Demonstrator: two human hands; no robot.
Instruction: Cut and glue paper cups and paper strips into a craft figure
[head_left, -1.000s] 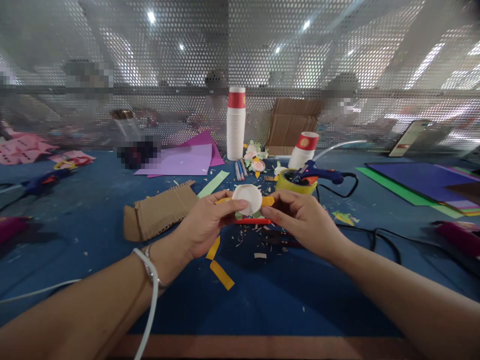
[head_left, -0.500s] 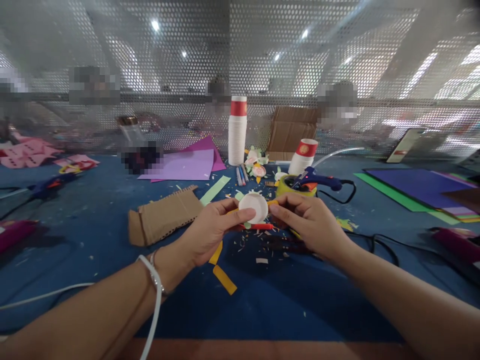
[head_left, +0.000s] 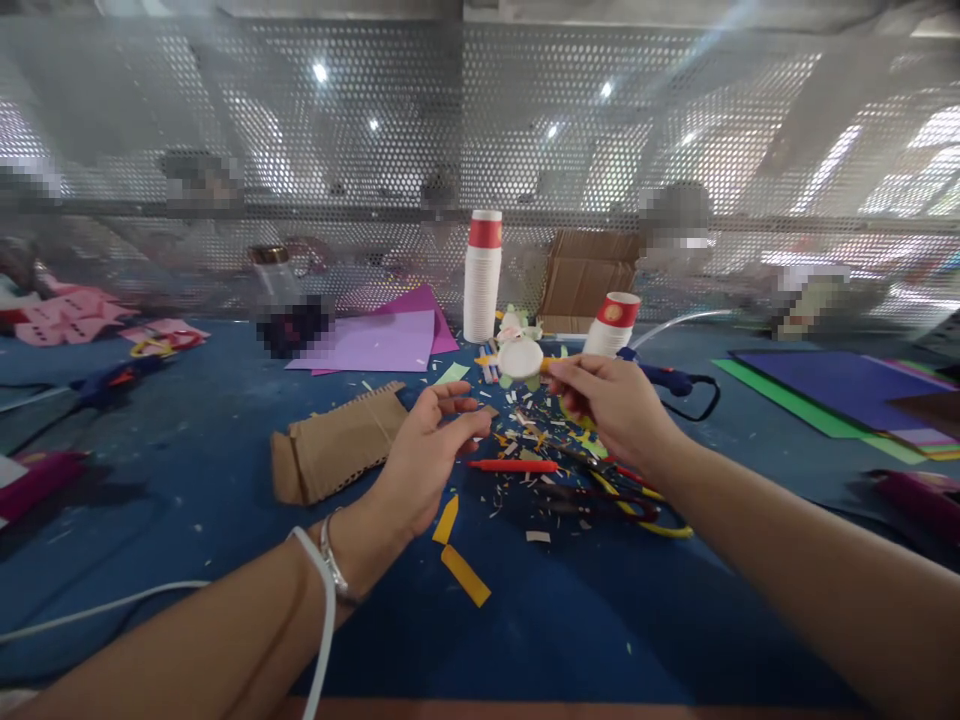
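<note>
My right hand (head_left: 600, 400) pinches an orange tab at the side of a round white paper piece (head_left: 520, 359), holding it up in front of the pale green and pink paper craft (head_left: 516, 325). My left hand (head_left: 435, 450) is apart from it, fingers spread and curved, with nothing clearly in them. A red pen (head_left: 517, 466) lies on the blue table just right of my left fingertips. Two orange paper strips (head_left: 465, 575) rest below my left hand. Under my right hand are scissors (head_left: 637, 508) with yellow and red handles, partly covered.
Corrugated cardboard (head_left: 345, 440) lies at the left, purple paper (head_left: 382, 340) behind it. Paper cups (head_left: 481, 290) stand stacked at the back, near a shorter stack (head_left: 611, 325). A blue glue gun (head_left: 667, 380) sits behind my right hand; coloured sheets (head_left: 810, 380) lie at the right. Paper scraps litter the middle.
My left hand has let go of the white round piece and opened. My right hand has moved the piece up and away from me. The red pen and scissors show more fully.
</note>
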